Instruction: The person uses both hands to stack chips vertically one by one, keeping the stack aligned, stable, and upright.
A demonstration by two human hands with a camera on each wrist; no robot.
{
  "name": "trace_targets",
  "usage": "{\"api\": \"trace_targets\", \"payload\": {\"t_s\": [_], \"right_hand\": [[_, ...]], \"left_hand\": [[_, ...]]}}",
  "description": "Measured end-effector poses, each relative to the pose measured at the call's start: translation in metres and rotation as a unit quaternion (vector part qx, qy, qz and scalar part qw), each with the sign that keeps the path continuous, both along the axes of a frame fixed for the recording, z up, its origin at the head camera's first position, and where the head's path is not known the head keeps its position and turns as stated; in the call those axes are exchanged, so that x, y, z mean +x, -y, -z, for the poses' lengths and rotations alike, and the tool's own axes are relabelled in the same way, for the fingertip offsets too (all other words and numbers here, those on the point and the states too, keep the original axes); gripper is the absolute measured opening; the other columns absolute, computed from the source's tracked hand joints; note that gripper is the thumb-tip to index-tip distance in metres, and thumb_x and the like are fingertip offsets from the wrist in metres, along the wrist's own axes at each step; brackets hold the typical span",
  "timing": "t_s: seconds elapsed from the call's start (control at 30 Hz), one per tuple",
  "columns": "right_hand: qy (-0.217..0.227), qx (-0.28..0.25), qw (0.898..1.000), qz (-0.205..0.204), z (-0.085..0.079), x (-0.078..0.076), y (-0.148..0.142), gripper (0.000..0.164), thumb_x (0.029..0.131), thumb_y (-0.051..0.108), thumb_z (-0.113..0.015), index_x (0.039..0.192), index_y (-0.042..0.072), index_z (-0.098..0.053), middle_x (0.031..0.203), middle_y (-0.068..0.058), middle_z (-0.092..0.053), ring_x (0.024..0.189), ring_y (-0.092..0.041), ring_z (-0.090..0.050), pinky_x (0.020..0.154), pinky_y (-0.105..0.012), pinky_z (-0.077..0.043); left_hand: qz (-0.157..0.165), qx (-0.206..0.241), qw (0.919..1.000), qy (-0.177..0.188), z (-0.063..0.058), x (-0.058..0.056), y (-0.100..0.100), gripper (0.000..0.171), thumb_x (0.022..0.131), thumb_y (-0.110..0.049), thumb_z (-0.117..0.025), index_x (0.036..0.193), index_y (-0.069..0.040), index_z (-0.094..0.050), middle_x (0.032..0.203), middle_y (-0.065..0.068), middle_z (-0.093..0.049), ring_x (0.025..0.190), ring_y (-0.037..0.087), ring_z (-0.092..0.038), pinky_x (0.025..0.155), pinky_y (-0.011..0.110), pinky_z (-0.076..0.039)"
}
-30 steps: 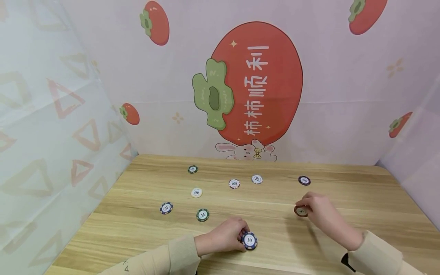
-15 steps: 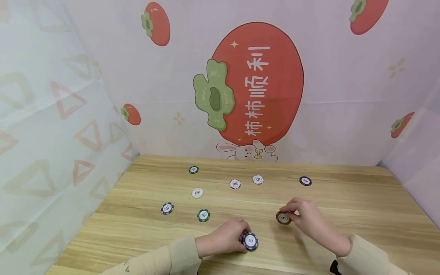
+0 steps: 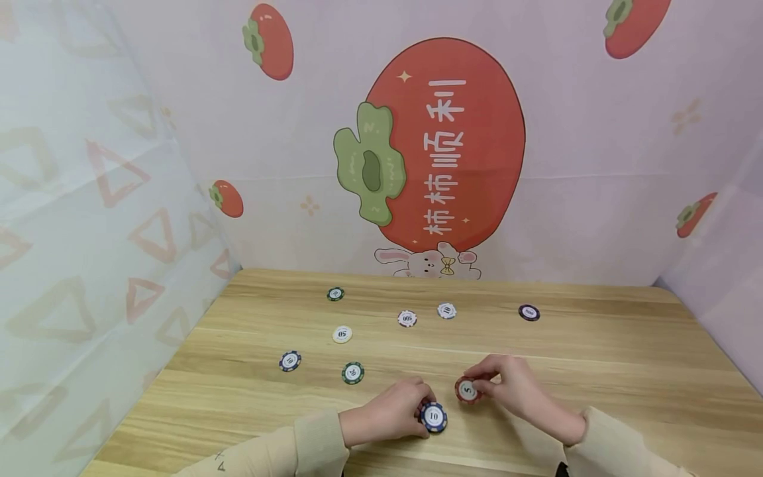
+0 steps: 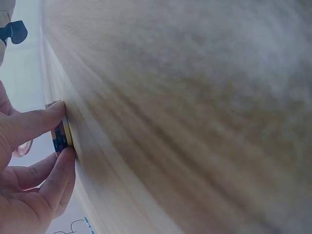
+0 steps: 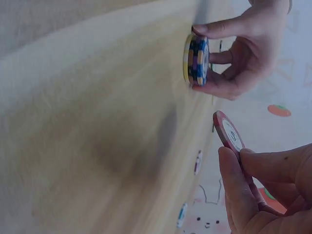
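Note:
My left hand (image 3: pixel 387 412) grips the edges of a short stack of poker chips (image 5: pixel 196 61) standing on the table, thumb on one side and fingertips on the other. On top of the stack lies a blue chip (image 3: pixel 434 417) marked 10; edges in other colours show beneath it in the right wrist view. Just right of the stack, my right hand (image 3: pixel 517 389) pinches a red poker chip (image 3: pixel 467 389) marked 5 between thumb and fingers. That chip is tilted and held above the tabletop in the right wrist view, apart from the stack.
On the wooden table (image 3: pixel 596 371) lie several single chips: a blue one (image 3: pixel 290 361), a green one (image 3: pixel 353 373), a cream one (image 3: pixel 342 334), and, farther back, a white one (image 3: pixel 446 311) and a dark purple one (image 3: pixel 529 313). A printed cloth (image 3: pixel 572 218) hangs behind the table.
My right hand has moved left and toward me with the red chip, from the middle right of the table to near the stack. My left hand has stayed at the stack.

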State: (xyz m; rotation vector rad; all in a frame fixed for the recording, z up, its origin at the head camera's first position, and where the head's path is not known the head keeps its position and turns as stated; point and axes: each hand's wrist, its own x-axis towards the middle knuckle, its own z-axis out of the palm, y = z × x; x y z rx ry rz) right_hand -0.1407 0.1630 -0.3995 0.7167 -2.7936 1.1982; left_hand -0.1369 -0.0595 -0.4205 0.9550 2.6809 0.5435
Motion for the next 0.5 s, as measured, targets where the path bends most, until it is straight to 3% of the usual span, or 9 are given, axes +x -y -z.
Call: {"api": "trace_targets", "payload": {"t_s": [0.27,0.5], "right_hand": [[0.077,-0.069,0.994,-0.022,0.009,0.0,0.01,0.014,0.075,0.002,-0.069,0.089,0.0,-0.07,0.082,-0.007,-0.067,0.069,-0.005,-0.059,0.056,-0.02,-0.048],[0.172,-0.135,0.975,-0.039,0.018,0.002,0.017,0.018,0.076,0.0,-0.067,0.092,-0.009,-0.067,0.086,-0.018,-0.066,0.067,-0.011,-0.061,0.056,-0.027,-0.053]], "left_hand": [[0.002,0.001,1.0,0.002,0.0,0.0,0.001,0.036,0.065,-0.021,-0.081,0.095,-0.013,-0.063,0.085,-0.01,-0.051,0.075,-0.003,-0.045,0.067,0.013,-0.041],[0.004,-0.005,0.9999,-0.008,0.0,0.0,0.001,0.037,0.065,-0.022,-0.081,0.095,-0.012,-0.063,0.085,-0.01,-0.051,0.074,-0.003,-0.046,0.067,0.012,-0.041]]}}
